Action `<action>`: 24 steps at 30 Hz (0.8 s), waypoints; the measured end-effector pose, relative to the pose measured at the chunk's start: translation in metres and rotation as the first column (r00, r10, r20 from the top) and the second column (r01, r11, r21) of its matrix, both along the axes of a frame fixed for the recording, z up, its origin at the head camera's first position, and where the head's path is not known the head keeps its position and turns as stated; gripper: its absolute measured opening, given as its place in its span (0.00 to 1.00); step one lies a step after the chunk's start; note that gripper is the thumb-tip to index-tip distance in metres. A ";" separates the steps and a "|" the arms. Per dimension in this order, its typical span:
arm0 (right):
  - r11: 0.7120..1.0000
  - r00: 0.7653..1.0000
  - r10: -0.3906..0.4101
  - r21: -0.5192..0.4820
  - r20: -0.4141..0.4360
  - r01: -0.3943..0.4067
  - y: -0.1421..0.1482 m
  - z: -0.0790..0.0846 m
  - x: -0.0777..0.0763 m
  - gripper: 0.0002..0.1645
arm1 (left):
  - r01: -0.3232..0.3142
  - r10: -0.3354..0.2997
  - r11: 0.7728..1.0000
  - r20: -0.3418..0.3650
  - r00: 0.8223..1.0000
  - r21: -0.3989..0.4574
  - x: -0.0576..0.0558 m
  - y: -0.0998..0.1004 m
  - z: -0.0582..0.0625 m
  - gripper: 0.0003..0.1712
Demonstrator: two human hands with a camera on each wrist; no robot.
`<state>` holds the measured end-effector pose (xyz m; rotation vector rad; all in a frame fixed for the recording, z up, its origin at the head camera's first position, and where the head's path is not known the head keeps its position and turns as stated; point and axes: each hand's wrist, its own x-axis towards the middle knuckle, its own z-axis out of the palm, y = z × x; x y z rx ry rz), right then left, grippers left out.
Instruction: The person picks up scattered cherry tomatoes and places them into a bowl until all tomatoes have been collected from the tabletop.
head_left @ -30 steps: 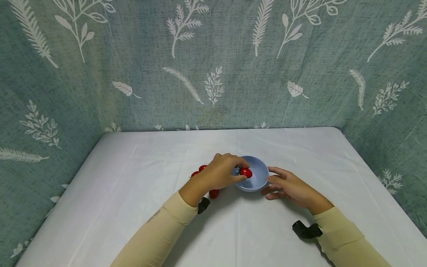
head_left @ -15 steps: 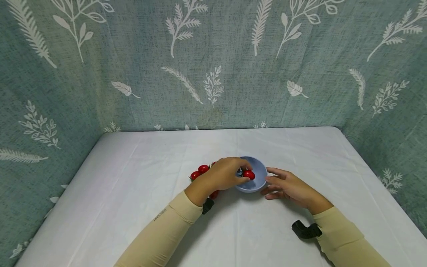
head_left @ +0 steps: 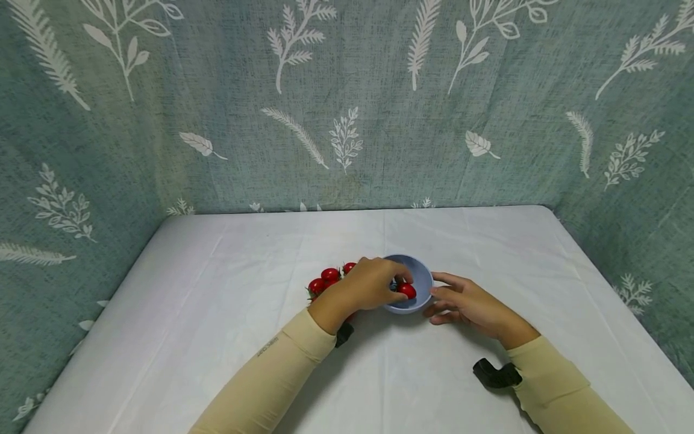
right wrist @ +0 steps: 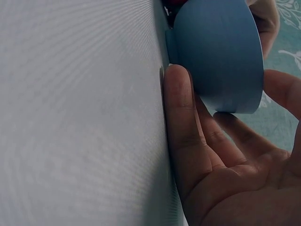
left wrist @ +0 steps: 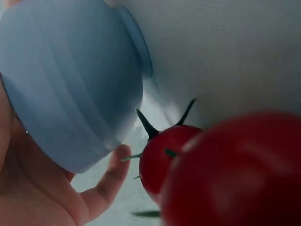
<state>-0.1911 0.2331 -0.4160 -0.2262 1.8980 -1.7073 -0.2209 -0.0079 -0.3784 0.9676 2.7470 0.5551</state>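
In the head view, my left hand [head_left: 371,283] reaches over the near-left rim of a light blue bowl [head_left: 422,265]. Between its thumb and fingers it pinches a small red tomato [head_left: 406,291], low inside the bowl. My right hand [head_left: 472,304] rests against the bowl's right side. The right wrist view has its thumb at the rim of the bowl [right wrist: 221,52], with loosely extended fingers along the outer wall. Several more red tomatoes [head_left: 330,275] with green stems lie left of the bowl, partly hidden by my left hand. One tomato [left wrist: 235,174] looms large in the left wrist view.
A white cloth [head_left: 260,253] covers the table. Green leaf-patterned fabric [head_left: 347,181] stands behind it and along both sides. A dark wrist device [head_left: 496,374] sticks out from the right sleeve, and another dark wrist device [head_left: 344,333] from the left.
My left hand has moved slightly right and lowered the tomato deeper into the bowl. More of the tomatoes at its left now show. The right hand stays at the bowl.
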 end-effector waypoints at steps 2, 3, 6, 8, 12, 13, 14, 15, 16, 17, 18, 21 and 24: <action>1.000 1.000 0.003 -0.001 -0.005 -0.003 0.000 0.000 0.000 0.44 | -0.003 0.003 1.000 0.005 1.000 -0.011 -0.001 0.002 0.000 0.21; 1.000 1.000 0.002 -0.001 -0.004 -0.002 0.000 0.000 0.000 0.45 | -0.003 0.003 1.000 0.007 1.000 -0.017 -0.001 0.003 0.000 0.21; 1.000 1.000 0.008 -0.002 -0.007 -0.008 0.000 0.001 0.000 0.45 | -0.002 0.003 1.000 0.024 1.000 -0.026 -0.003 0.004 0.000 0.21; 1.000 1.000 0.005 -0.001 -0.003 -0.005 0.000 0.001 0.000 0.45 | -0.001 0.002 1.000 0.038 0.999 -0.029 -0.003 0.005 0.000 0.20; 1.000 1.000 0.003 -0.005 -0.002 -0.003 0.000 0.002 0.000 0.44 | 0.002 0.000 0.999 0.049 0.999 -0.041 -0.004 0.007 0.001 0.18; 1.000 1.000 -0.001 -0.004 0.001 0.001 0.000 0.002 -0.001 0.44 | 0.002 0.000 0.999 0.049 0.999 -0.046 -0.003 0.007 0.002 0.17; 1.000 1.000 0.001 -0.005 -0.001 -0.001 0.000 0.002 -0.001 0.44 | 0.001 0.001 0.999 0.049 0.999 -0.050 -0.003 0.007 0.002 0.17; 1.000 1.000 0.000 -0.007 0.000 0.000 0.000 0.002 0.000 0.44 | 0.000 0.003 0.998 0.049 0.999 -0.055 -0.003 0.008 0.002 0.17; 1.000 1.000 0.001 -0.007 -0.001 -0.001 0.000 0.002 0.000 0.44 | -0.002 0.006 0.998 0.051 0.999 -0.060 -0.003 0.008 0.003 0.17; 1.000 1.000 0.000 -0.006 0.000 0.000 0.000 0.002 0.000 0.44 | -0.005 0.008 0.998 0.052 0.999 -0.065 -0.003 0.008 0.003 0.17; 1.000 1.000 0.002 -0.006 -0.001 -0.002 0.000 0.002 0.000 0.44 | -0.007 0.011 0.998 0.054 0.998 -0.070 -0.003 0.009 0.003 0.17; 1.000 1.000 0.001 -0.003 0.004 -0.001 0.000 0.001 -0.001 0.44 | -0.009 0.014 0.997 0.060 0.998 -0.079 -0.003 0.009 0.004 0.18; 1.000 1.000 0.001 -0.002 0.002 -0.001 0.000 0.000 -0.001 0.45 | -0.007 0.012 0.996 0.057 0.998 -0.089 -0.002 0.009 0.004 0.18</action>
